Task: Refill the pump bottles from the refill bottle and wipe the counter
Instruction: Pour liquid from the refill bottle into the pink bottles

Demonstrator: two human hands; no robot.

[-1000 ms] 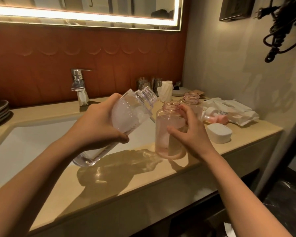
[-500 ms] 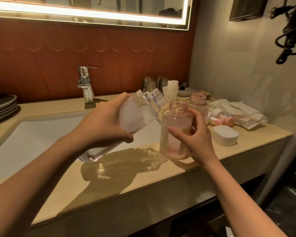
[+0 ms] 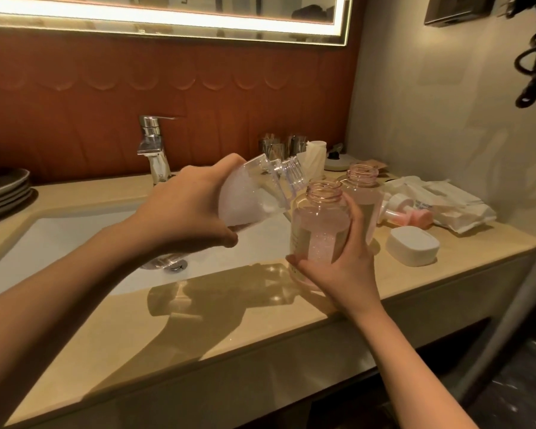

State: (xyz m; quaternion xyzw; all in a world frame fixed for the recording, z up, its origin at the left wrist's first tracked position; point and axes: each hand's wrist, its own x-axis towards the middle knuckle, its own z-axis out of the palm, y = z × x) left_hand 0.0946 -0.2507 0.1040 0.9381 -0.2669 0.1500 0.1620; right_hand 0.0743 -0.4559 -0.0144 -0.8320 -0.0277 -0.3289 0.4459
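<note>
My left hand [image 3: 183, 212] grips a clear refill bottle [image 3: 254, 196] holding foamy white liquid, tilted with its open mouth just left of the rim of a pink pump bottle [image 3: 321, 224]. My right hand [image 3: 341, 264] holds that open pink bottle by its lower body at the counter's [image 3: 198, 314] front edge; it looks slightly tipped and has pink liquid at the bottom. A second open pink bottle [image 3: 361, 190] stands right behind it. Pink pump heads [image 3: 406, 215] lie on the counter to the right.
A white sink basin [image 3: 75, 239] with a chrome tap [image 3: 152, 147] lies to the left. A white soap box [image 3: 412, 246], a crumpled white bag [image 3: 446, 205], metal cups [image 3: 279, 148] and a tissue roll [image 3: 314, 156] crowd the right side. Stacked plates [image 3: 3, 190] sit far left.
The refill bottle's mouth has moved closer to the pink bottle's rim and tilted further. My right hand has slid lower on the pink bottle.
</note>
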